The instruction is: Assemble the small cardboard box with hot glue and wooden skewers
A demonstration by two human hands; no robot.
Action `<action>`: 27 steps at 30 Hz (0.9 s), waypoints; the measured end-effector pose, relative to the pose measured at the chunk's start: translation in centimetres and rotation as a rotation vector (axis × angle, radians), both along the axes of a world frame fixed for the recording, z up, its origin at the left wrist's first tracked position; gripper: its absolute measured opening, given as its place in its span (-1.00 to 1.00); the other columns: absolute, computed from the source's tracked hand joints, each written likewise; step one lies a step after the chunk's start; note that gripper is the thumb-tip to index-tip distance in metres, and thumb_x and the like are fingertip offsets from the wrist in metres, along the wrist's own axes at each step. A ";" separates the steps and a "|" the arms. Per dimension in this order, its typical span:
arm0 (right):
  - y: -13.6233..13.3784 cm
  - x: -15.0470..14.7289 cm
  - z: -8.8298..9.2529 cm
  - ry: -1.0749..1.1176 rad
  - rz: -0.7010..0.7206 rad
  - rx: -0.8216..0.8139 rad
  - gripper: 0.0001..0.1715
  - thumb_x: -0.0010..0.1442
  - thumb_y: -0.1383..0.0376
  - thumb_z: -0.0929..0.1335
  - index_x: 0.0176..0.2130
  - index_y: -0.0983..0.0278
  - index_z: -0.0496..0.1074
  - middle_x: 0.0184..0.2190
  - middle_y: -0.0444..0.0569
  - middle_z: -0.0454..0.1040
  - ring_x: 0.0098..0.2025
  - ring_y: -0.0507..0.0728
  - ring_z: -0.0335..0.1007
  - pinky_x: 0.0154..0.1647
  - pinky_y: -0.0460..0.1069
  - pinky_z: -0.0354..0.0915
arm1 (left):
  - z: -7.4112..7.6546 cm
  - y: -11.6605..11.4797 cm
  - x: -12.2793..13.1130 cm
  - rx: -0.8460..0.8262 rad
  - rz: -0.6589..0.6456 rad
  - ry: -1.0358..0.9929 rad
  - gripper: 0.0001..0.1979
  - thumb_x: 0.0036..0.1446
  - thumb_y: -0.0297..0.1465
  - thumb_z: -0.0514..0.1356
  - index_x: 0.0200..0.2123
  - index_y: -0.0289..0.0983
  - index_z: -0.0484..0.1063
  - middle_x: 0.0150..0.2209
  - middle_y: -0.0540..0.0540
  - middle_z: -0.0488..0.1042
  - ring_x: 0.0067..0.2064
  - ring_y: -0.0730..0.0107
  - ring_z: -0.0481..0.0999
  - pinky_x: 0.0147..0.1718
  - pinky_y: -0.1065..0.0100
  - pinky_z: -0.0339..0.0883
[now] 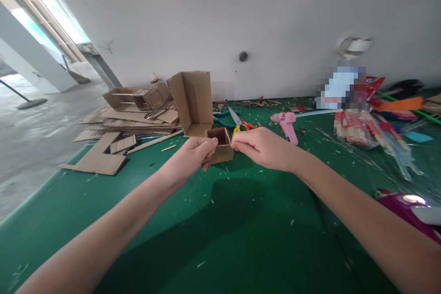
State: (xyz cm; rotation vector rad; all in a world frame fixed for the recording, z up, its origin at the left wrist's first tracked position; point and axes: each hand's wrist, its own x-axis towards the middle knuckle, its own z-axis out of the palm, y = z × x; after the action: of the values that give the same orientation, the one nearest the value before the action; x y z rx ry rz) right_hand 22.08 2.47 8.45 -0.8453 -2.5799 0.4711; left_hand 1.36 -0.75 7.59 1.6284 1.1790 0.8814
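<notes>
A small open-topped cardboard box is held between my two hands over the green table. My left hand is closed, its thumb and fingers pinching the box's left side near the rim. My right hand is also closed, with its fingertips at the right corner of the rim. What lies inside its curled fingers is hidden. Right behind the box stands a larger folded cardboard piece. Scissors with orange handles and a yellow-handled tool lie just beyond my right hand.
Cardboard sheets are piled on the left, with an L-shaped piece in front. A pink glue gun lies right of centre. Packs of sticks and a purple object are at the right. A white wall rises behind.
</notes>
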 end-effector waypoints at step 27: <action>-1.2 -0.2 1.0 0.098 0.089 -0.138 -0.65 0.36 0.20 0.17 -0.45 0.26 0.22 -0.56 -0.21 0.19 -0.55 -0.06 0.02 -0.50 -0.08 -0.03 | 1.1 -0.6 -2.6 0.310 -0.262 0.068 -0.81 0.16 -0.42 0.25 -0.38 -0.26 0.25 -0.40 0.06 0.35 -0.50 0.58 0.48 -0.50 0.49 0.37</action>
State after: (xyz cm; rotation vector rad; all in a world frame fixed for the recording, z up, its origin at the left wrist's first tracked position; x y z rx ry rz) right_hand 21.87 1.26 9.49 -0.7345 -2.5253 0.7056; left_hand -1.23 -1.35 8.69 2.0239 0.8772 0.8747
